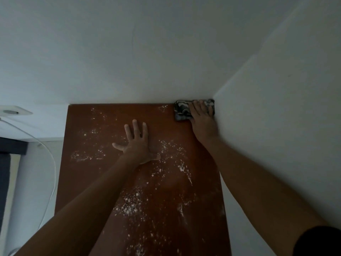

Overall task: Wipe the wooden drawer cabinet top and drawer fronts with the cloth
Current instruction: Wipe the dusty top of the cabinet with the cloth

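- Pressing the cloth (184, 110) flat with the right hand (202, 117) is the step in hand; its fingers lie spread over the patterned fabric, holding it down rather than gripping it.
- The cloth sits in the far right corner of the cabinet top (103, 126), touching both the back wall (129, 61) and the right wall (286, 108).
- The left hand (137, 143) rests open, palm down, fingers splayed, holding nothing, near the middle of the top as a brace.
- White crumbs and dust (129, 206) lie scattered over most of the wood, so I judge the wiping has barely begun.
- To do it well, pull the cloth from the corner toward the near edge in overlapping strokes, keeping it flat so debris gathers ahead of it, and lift the left hand out of the way as needed.
- The top's long axis runs near to far; the folded cloth lies crosswise, its longer side along the back wall.
- Drawer fronts are out of view.
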